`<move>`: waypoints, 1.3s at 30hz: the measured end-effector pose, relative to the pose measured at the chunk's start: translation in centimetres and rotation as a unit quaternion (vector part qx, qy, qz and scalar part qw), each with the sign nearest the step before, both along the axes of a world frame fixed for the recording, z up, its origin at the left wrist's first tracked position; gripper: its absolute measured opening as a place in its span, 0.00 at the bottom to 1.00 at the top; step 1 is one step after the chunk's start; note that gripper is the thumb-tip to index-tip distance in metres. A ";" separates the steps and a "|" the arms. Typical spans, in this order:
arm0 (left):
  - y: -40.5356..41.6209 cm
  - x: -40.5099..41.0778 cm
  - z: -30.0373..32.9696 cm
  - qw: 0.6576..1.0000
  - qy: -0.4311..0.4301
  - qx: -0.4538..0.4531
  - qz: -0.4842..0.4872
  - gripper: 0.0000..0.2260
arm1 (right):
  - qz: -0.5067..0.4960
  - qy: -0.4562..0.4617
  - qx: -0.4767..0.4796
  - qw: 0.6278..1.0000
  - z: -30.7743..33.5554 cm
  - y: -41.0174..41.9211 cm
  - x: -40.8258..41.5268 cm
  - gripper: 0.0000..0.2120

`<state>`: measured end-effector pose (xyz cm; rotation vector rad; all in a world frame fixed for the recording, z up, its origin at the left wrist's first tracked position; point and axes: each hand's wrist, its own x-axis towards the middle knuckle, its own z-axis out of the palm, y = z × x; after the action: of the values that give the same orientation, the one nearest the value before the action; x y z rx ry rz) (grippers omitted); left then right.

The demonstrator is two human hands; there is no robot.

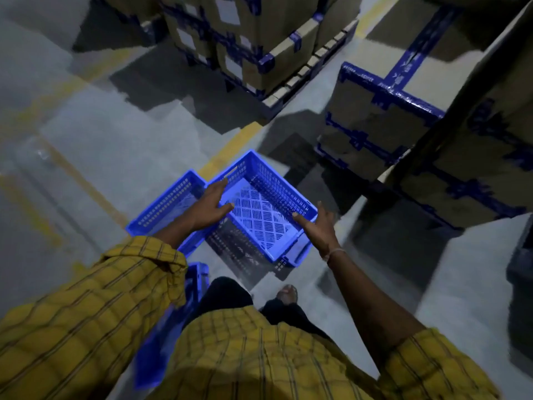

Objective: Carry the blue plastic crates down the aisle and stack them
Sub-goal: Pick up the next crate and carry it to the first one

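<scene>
A shallow blue plastic crate [261, 207] with a slotted bottom sits tilted on top of another blue crate [164, 207] on the grey floor in front of me. My left hand [210, 204] rests on the top crate's left rim with fingers spread. My right hand [318, 228] hovers at its right rim, fingers apart, thumb near the edge. Whether either hand grips the rim I cannot tell. A third blue crate [173, 321] lies low by my left leg, partly hidden by my yellow checked sleeve.
Stacked cardboard boxes with blue tape [383, 116] stand close on the right. More boxes sit on a pallet [291, 90] ahead. Yellow floor lines [230, 153] mark the aisle. My foot [287, 294] is just behind the crates. Grey floor stretches to the left.
</scene>
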<state>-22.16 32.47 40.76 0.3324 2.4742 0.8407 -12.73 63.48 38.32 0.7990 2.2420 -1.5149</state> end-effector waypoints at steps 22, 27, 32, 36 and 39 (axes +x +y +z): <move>-2.7 -29.3 -23.0 0.965 -0.064 -0.109 -0.229 0.33 | -0.222 -0.166 0.038 0.960 -20.6 -7.0 -9.9 0.44; -3.1 -32.3 -32.7 0.960 -0.045 -0.148 -0.234 0.34 | -0.240 -0.208 0.059 0.946 -29.0 -5.7 -10.7 0.42; -2.5 -34.2 -40.1 0.960 -0.070 -0.169 -0.214 0.36 | -0.266 -0.211 0.058 0.939 -37.0 -4.3 -10.8 0.44; -1.5 -35.3 -43.4 0.968 -0.071 -0.184 -0.157 0.37 | -0.293 -0.201 0.061 0.933 -40.5 -3.4 -10.8 0.50; -0.8 -36.3 -44.0 0.970 -0.065 -0.191 -0.134 0.36 | -0.273 -0.193 0.066 0.940 -41.1 -2.6 -10.7 0.47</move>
<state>-58.42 31.66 -3.28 0.4436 2.3342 0.2581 -23.40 60.86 -2.80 1.7069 1.9252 -1.2605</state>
